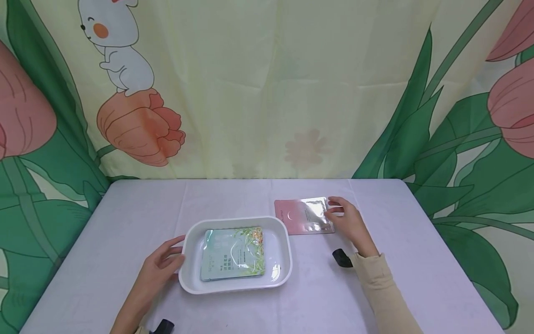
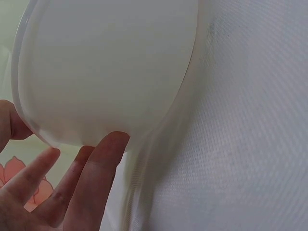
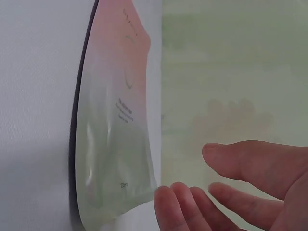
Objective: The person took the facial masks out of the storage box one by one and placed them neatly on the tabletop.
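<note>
A white tray point(image 1: 280, 278) sits on the table, holding a pale green sachet point(image 1: 225, 255) with a leaf and flower print. At its left end is my left hand point(image 1: 160, 262), thumb and fingers spread along the outer wall. Up close in the left wrist view, the fingertips point(image 2: 113, 144) rest against the tray point(image 2: 106, 72). Just behind the tray's right corner, a pink and silver sachet point(image 1: 302, 216) lies flat. My right hand point(image 1: 348, 222) is over this sachet's right end. In the right wrist view, its fingers lie beside the sachet point(image 3: 115, 130) with the thumb raised apart.
A white cloth point(image 1: 233, 315) covers the table. Behind its far edge hangs a pale yellow curtain point(image 1: 258, 93) printed with a rabbit and tulips. Black devices point(image 1: 342, 258) are worn at the wrists.
</note>
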`<act>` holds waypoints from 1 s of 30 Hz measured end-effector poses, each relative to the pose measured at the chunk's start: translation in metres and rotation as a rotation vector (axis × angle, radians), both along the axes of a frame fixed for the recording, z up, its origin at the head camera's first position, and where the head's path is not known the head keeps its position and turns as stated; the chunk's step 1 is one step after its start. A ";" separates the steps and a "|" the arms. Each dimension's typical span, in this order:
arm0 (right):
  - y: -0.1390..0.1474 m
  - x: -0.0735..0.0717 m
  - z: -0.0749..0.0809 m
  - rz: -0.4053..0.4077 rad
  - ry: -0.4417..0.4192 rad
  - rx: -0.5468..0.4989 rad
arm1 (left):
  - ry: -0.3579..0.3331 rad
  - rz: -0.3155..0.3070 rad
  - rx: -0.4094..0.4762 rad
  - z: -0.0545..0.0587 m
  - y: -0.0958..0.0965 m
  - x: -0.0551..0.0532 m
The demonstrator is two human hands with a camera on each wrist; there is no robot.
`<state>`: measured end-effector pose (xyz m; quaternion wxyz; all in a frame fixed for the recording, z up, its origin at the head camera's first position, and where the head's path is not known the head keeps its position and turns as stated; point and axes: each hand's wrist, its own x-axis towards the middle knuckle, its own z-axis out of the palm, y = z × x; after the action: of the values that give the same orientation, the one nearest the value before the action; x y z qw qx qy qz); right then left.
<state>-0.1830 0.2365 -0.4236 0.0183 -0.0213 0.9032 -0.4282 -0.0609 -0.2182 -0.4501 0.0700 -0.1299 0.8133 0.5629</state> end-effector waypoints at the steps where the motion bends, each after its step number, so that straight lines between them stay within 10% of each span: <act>1: -0.002 0.001 0.002 0.000 -0.011 -0.001 | 0.000 0.000 0.001 0.000 0.000 0.000; 30: -0.049 0.038 0.039 0.120 0.016 -0.069 | 0.007 -0.023 0.029 -0.001 -0.003 0.001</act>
<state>-0.1446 0.1878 -0.3850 0.0358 -0.0795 0.8852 -0.4570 -0.0601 -0.2211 -0.4515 0.0754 -0.1176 0.8068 0.5741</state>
